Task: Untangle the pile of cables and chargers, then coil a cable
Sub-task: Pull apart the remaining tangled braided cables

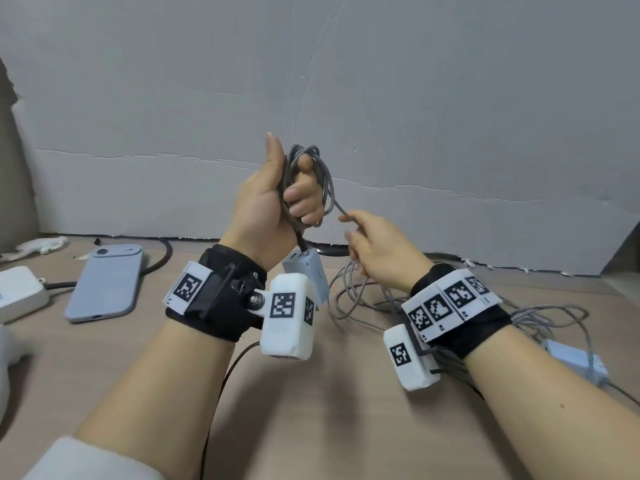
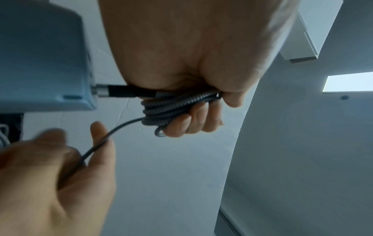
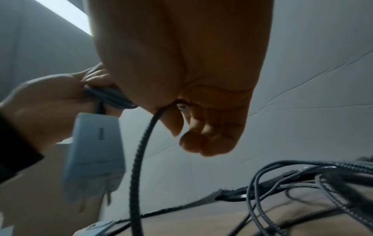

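My left hand (image 1: 277, 199) is raised above the table, fingers curled round several loops of a grey braided cable (image 1: 311, 168). The same coil (image 2: 171, 108) shows in the left wrist view under my left fingers (image 2: 191, 121). A light blue charger (image 1: 308, 271) hangs from the cable's plug just below that hand, also seen as the charger (image 2: 44, 63) and the charger (image 3: 95, 143). My right hand (image 1: 374, 244) pinches the free strand of the cable (image 1: 341, 211) just right of the coil. That strand (image 3: 139, 159) drops from my right hand down toward the table.
A loose tangle of grey braided cables (image 1: 374, 299) lies on the wooden table (image 1: 311, 410) under my right wrist, with a second charger (image 1: 575, 358) at the right. A phone (image 1: 107, 282) and a white box (image 1: 17, 292) lie at the left. A grey wall (image 1: 415, 98) stands behind.
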`<act>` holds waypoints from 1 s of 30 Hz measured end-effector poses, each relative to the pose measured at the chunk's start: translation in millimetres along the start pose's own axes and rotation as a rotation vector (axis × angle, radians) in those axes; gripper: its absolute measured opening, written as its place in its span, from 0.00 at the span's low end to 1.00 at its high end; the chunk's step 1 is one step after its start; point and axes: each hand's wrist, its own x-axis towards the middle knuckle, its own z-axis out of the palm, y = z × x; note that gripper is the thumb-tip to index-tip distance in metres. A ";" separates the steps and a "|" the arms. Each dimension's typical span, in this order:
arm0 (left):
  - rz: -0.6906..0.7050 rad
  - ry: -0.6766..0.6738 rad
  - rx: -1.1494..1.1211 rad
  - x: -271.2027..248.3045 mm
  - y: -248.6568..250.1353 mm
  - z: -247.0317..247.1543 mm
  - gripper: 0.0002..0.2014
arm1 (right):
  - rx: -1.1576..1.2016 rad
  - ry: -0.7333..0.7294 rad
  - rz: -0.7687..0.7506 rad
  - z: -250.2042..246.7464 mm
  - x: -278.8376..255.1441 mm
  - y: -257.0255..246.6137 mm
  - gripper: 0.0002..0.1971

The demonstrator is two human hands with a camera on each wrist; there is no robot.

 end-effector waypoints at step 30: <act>-0.130 -0.188 1.093 -10.5 -18.4 -18.8 0.13 | 0.153 0.133 -0.160 -64.9 -20.0 -56.6 0.09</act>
